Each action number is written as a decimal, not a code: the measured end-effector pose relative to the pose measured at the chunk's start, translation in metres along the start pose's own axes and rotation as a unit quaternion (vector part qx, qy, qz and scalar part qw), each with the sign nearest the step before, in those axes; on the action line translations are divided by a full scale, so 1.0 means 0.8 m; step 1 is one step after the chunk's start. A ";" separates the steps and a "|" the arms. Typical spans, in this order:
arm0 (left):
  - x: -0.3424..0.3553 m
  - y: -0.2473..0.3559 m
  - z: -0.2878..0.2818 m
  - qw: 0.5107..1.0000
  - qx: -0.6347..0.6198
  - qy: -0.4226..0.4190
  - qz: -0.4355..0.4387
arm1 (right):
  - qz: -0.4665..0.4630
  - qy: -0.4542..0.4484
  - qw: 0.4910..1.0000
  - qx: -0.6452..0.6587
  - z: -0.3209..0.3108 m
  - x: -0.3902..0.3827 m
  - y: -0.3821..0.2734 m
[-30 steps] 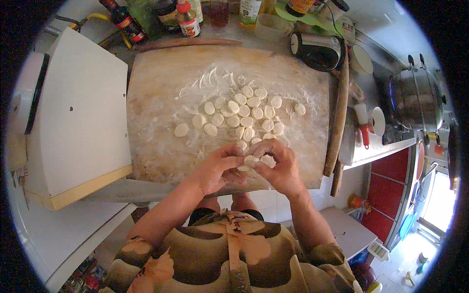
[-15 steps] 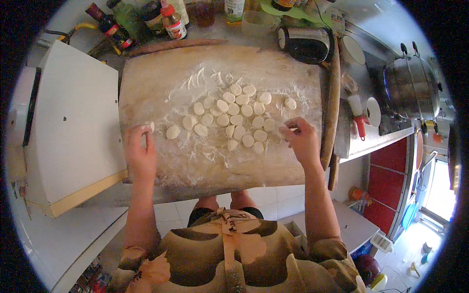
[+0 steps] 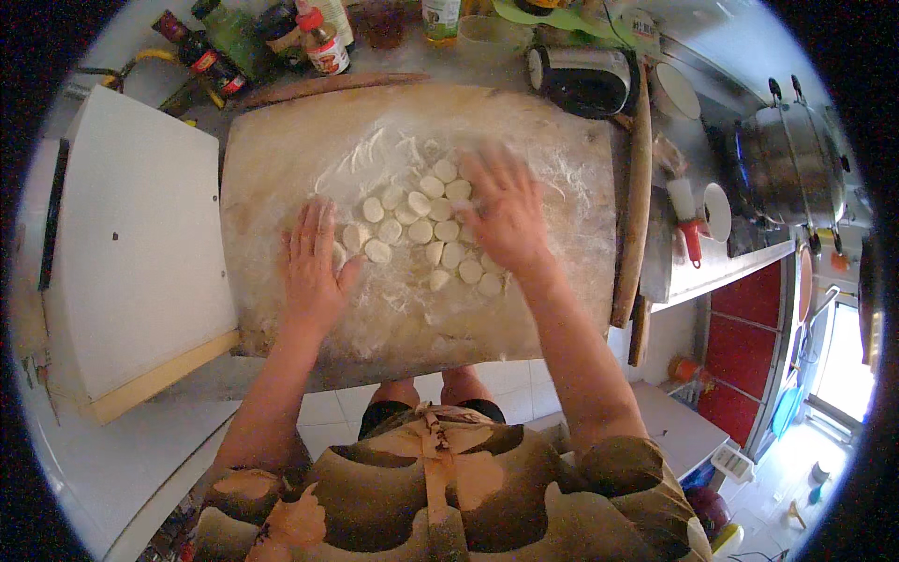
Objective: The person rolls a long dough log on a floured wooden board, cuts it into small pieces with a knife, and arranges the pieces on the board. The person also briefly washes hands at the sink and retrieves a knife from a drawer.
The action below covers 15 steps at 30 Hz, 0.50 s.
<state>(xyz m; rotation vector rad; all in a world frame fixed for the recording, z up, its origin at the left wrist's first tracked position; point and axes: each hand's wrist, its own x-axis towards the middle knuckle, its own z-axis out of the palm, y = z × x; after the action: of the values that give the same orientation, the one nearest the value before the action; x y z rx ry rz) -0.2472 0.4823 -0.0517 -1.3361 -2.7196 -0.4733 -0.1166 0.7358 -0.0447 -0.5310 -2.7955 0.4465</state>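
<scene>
Several small, pale dough rounds [image 3: 420, 230] lie clustered in the middle of a floured wooden board [image 3: 309, 122]. My left hand [image 3: 314, 258] is flat and open at the cluster's left edge, its thumb and fingers around one round that is partly covered. Over the cluster's right side my right hand [image 3: 506, 206] is spread open, palm down, and its fingertips are blurred. It hides the rounds beneath it. Whether either palm presses on the dough or hovers just above cannot be made out.
A long wooden rolling pin [image 3: 632, 215] runs along the board's right edge. Bottles [image 3: 321, 42] stand behind the board, and a black-and-silver appliance [image 3: 581, 82] sits at the back right. A white cabinet [image 3: 140, 234] borders the left. A steel steamer pot [image 3: 791, 164] stands far right.
Both hands have come inward from the board's sides and opened from pinched fingers to flat palms. My right hand now covers the rounds on the right side.
</scene>
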 end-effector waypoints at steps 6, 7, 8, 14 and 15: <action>0.011 0.084 0.019 0.998 -0.015 -0.040 0.041 | -0.025 -0.038 0.999 -0.008 -0.007 -0.022 0.002; 0.013 0.091 0.014 0.998 -0.017 -0.047 0.044 | 0.001 -0.021 1.000 0.002 -0.011 -0.022 0.002; 0.014 0.097 0.012 0.997 -0.022 -0.056 0.049 | -0.011 -0.028 1.000 -0.007 -0.011 -0.022 0.000; 0.011 0.090 0.017 0.995 -0.067 -0.027 0.067 | -0.145 -0.019 0.989 -0.007 0.024 0.026 -0.040; 0.016 0.087 0.020 0.998 -0.050 -0.021 0.044 | -0.142 -0.031 0.989 -0.004 0.021 0.027 -0.036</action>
<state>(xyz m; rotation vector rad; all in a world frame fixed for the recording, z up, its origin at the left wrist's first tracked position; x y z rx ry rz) -0.1997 0.5373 -0.0478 -1.4977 -2.6891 -0.5891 -0.1502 0.7148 -0.0463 -0.1178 -2.8721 0.3963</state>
